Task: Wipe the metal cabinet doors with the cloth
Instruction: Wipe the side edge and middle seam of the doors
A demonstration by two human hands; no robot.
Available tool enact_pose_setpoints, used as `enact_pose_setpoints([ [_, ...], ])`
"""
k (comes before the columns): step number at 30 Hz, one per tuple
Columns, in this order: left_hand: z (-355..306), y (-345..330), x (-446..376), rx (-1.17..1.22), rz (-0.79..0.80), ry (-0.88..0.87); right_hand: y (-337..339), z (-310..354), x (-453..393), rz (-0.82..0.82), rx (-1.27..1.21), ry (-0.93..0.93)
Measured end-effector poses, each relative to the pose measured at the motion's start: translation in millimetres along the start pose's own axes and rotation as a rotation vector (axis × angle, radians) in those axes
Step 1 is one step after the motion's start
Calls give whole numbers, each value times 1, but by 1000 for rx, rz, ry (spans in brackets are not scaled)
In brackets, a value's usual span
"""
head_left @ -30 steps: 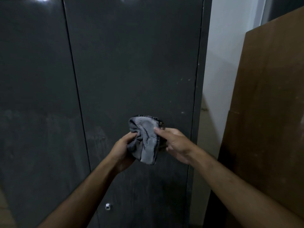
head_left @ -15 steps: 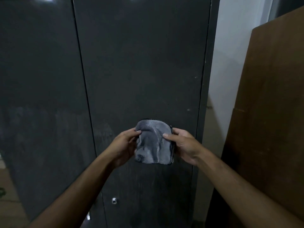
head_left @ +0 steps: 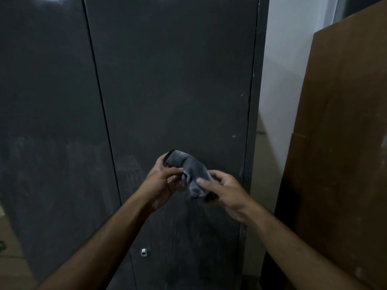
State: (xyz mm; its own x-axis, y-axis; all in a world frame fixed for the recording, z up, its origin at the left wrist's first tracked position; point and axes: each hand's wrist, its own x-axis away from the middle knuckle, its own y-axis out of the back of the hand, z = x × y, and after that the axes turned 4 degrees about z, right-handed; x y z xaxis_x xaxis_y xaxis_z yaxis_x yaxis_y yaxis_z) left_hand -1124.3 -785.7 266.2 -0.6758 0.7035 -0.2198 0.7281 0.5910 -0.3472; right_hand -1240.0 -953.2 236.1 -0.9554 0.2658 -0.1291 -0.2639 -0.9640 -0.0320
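Cloth [head_left: 189,171], grey and bunched, is held in front of the right-hand cabinet door [head_left: 171,80] — left hand [head_left: 162,182] pinching its upper fold, right hand [head_left: 225,190] gripping its lower end. It looks light, limp and easily crumpled — probably best gathered into a flat pad under the palm for wiping.

I count two doors on one cabinet: the left door [head_left: 48,122] and the right door [head_left: 173,84]. One cloth [head_left: 189,170] sits between two hands, the left hand [head_left: 161,183] and the right hand [head_left: 227,192]. There is one small metal knob [head_left: 144,252] low on the right door, and one brown board [head_left: 343,143] at the right.
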Motion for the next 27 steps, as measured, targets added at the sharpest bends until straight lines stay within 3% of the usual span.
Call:
enact_pose_setpoints([
  [3,-13,7,1,-363,-8,-22,9,2,-5,-40,7,40],
  [5,-27,13,-2,-649,99,-32,14,10,-6,-14,-35,28],
  [9,-49,16,-5,-815,304,125,23,27,-12,72,-45,23],
  [11,-49,14,-6,-903,331,144,27,35,-15,118,-46,23],
  [17,-35,5,-9,-847,470,179,38,38,-18,170,-57,-10],
  [21,-37,5,-11,-868,443,148,43,28,-21,113,48,-4],
  [25,-34,2,-14,-932,373,86,47,30,-19,221,243,94],
  [27,-39,6,-17,-895,395,134,48,35,-22,221,295,141],
])
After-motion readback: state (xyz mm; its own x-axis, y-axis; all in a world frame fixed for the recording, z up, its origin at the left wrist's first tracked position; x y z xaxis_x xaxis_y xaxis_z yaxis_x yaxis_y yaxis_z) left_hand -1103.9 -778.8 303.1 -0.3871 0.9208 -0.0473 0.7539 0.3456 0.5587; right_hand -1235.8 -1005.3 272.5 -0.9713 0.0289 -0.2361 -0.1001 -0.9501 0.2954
